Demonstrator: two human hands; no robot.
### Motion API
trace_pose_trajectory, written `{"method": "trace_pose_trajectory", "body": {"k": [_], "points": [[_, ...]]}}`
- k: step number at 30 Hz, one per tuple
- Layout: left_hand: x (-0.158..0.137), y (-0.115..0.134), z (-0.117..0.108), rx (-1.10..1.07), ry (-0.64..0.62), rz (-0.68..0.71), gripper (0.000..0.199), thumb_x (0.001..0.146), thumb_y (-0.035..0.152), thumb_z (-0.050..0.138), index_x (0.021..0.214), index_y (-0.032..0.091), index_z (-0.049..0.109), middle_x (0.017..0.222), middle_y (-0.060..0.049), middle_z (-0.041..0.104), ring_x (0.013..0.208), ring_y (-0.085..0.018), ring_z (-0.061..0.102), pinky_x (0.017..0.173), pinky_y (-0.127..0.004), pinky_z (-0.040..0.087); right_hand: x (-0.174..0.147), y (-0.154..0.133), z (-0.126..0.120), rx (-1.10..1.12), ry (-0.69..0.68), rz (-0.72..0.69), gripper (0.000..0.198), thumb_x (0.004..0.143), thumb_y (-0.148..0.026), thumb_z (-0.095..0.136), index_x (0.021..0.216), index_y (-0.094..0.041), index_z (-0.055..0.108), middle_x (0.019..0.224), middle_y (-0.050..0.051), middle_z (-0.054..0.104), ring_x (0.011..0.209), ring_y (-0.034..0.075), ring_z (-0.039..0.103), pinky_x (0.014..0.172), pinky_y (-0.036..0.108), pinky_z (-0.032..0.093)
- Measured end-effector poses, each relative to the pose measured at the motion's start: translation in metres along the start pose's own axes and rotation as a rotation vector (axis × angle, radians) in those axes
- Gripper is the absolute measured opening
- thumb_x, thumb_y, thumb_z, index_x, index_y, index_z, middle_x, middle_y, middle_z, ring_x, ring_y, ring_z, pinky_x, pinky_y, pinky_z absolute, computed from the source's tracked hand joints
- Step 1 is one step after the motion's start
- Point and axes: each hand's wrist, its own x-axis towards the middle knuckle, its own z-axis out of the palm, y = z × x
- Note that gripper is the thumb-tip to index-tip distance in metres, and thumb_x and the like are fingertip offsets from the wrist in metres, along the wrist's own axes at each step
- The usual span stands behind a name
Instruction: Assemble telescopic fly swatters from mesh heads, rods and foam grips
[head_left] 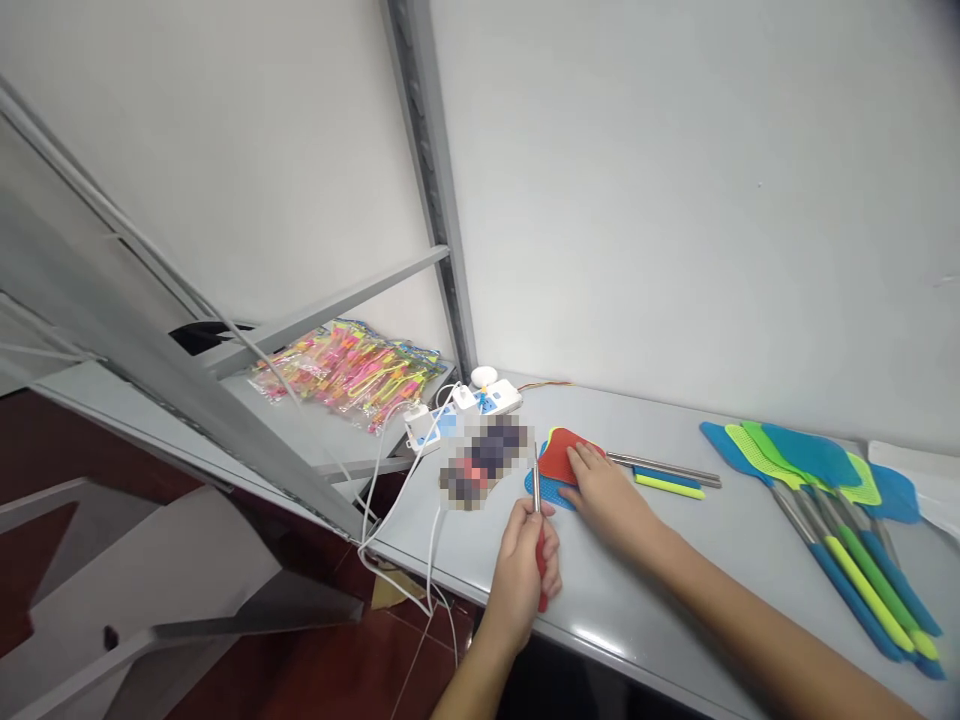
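My left hand is closed around the red grip of a fly swatter handle, whose thin metal rod points up and away from me. Just to the right, my right hand rests with fingers stretched out on a red fly swatter head. Yellow-green and blue mesh heads show from under the red one. Beside my right hand lie metal rods, with a blue and a yellow-green grip next to them.
Several assembled fly swatters lie fanned out at the right. Behind my left hand are a blurred-out patch and a white power strip with cables. Bagged colourful items lie beyond a metal shelf post.
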Motion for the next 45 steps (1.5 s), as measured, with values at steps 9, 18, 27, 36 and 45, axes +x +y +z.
{"method": "trace_pose_trajectory", "body": {"k": [9, 18, 27, 36, 45], "points": [[0.001, 0.002, 0.001, 0.054, -0.063, 0.002, 0.015, 0.094, 0.038, 0.038, 0.096, 0.024, 0.045, 0.062, 0.010, 0.036, 0.035, -0.004, 0.020, 0.034, -0.018, 0.018, -0.012, -0.012, -0.039, -0.055, 0.160, -0.033, 0.029, 0.088, -0.009, 0.041, 0.107, -0.014, 0.063, 0.102, 0.015, 0.072, 0.092, 0.024, 0.068, 0.077, 0.032, 0.050], [0.014, -0.021, 0.065, 0.332, -0.207, 0.038, 0.031, 0.094, 0.050, 0.042, 0.087, 0.021, 0.051, 0.056, 0.009, 0.032, 0.042, -0.007, 0.023, 0.041, -0.020, 0.019, -0.066, 0.054, -0.114, 0.869, 0.916, 0.390, 0.028, 0.085, -0.040, 0.060, 0.103, -0.020, 0.054, 0.096, 0.009, 0.069, 0.079, 0.023, 0.067, 0.064, 0.036, 0.054], [0.008, -0.027, 0.083, 0.897, -0.333, 0.288, 0.023, 0.096, 0.037, 0.045, 0.094, 0.022, 0.062, 0.076, 0.001, 0.060, 0.068, -0.015, 0.051, 0.065, -0.025, 0.033, -0.104, 0.068, -0.088, 1.450, 1.206, 0.447, 0.046, 0.090, -0.035, 0.056, 0.134, -0.027, 0.045, 0.131, 0.009, 0.058, 0.102, 0.023, 0.065, 0.081, 0.044, 0.056], [0.011, -0.027, 0.088, 0.959, -0.310, 0.286, 0.022, 0.094, 0.036, 0.047, 0.096, 0.025, 0.066, 0.077, -0.002, 0.065, 0.068, -0.019, 0.056, 0.064, -0.026, 0.037, -0.115, 0.070, -0.070, 1.325, 1.063, 0.532, 0.053, 0.094, -0.039, 0.048, 0.143, -0.028, 0.033, 0.135, 0.013, 0.055, 0.106, 0.025, 0.064, 0.076, 0.040, 0.059], [0.010, -0.023, 0.091, 0.982, -0.320, 0.280, 0.022, 0.094, 0.036, 0.048, 0.093, 0.025, 0.066, 0.076, -0.001, 0.066, 0.068, -0.019, 0.058, 0.063, -0.025, 0.037, -0.117, 0.076, -0.076, 1.303, 1.049, 0.526, 0.054, 0.091, -0.041, 0.052, 0.140, -0.026, 0.037, 0.133, 0.013, 0.055, 0.103, 0.026, 0.065, 0.074, 0.041, 0.060]]}}
